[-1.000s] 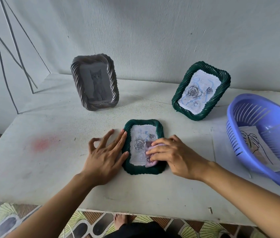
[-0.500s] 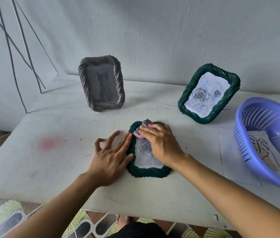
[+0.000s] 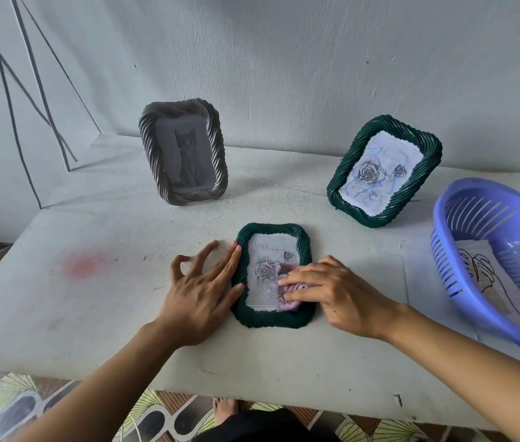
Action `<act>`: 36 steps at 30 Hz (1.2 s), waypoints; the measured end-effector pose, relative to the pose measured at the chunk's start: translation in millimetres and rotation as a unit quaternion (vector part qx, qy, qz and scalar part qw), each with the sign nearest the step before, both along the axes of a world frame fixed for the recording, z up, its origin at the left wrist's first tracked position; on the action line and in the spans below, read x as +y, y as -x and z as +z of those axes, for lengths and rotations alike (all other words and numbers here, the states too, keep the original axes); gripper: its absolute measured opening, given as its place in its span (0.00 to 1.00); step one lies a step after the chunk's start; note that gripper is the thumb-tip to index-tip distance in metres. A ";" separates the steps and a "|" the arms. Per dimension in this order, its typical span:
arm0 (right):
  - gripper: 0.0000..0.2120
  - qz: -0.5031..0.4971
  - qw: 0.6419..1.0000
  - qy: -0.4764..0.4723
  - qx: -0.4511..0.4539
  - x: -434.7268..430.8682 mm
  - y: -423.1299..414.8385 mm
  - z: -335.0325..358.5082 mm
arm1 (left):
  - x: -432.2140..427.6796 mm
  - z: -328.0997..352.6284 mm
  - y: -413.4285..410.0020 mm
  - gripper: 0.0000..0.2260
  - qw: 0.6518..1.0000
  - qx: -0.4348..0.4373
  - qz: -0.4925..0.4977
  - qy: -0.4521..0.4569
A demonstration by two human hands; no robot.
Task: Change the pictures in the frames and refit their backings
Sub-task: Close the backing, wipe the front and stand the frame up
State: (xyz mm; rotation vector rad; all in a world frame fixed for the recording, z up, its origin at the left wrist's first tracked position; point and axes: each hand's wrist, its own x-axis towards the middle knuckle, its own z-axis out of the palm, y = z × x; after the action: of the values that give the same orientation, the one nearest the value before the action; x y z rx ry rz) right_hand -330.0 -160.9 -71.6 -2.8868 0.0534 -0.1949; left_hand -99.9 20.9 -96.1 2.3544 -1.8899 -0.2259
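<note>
While left grip (image 3: 201, 293), fingers straight, braces flat green frame (image 3: 271, 319), right grip (image 3: 332, 291) flat-fingered presses pink cloth (image 3: 285, 304); purple basket (image 3: 514, 212) beside.

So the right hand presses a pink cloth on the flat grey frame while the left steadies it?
Not grey: in the head view the flat frame is green. The right hand does press the pink cloth on it, the left hand at its edge.

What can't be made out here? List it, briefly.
Head view only:
pink cloth: mostly under the right hand.
flat green frame: backing faces the table.
rose picture: lower right covered by hand and cloth; caption too blurred to read.
purple basket: cut off by the right edge.
</note>
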 end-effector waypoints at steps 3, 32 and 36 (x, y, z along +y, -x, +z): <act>0.26 -0.048 0.999 0.022 -0.005 -9.0 -4.6 -1.3 | 0.1 0.4 -0.5 0.28 1.000 0.004 0.000 0.001; 0.23 -0.159 0.986 0.052 -0.028 -13.6 -45.4 -5.8 | -0.7 2.0 -1.7 0.28 1.000 0.012 -0.005 0.000; 0.25 -0.194 0.978 0.054 -0.056 2.9 -74.5 -11.4 | -0.9 1.6 -2.2 0.28 1.000 0.009 -0.006 0.000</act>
State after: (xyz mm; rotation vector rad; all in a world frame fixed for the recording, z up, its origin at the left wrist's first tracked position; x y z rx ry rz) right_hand -255.5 -158.0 -82.9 -2.9359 0.6052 -0.4430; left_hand -97.7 20.0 -94.5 2.3329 -1.8975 -0.2467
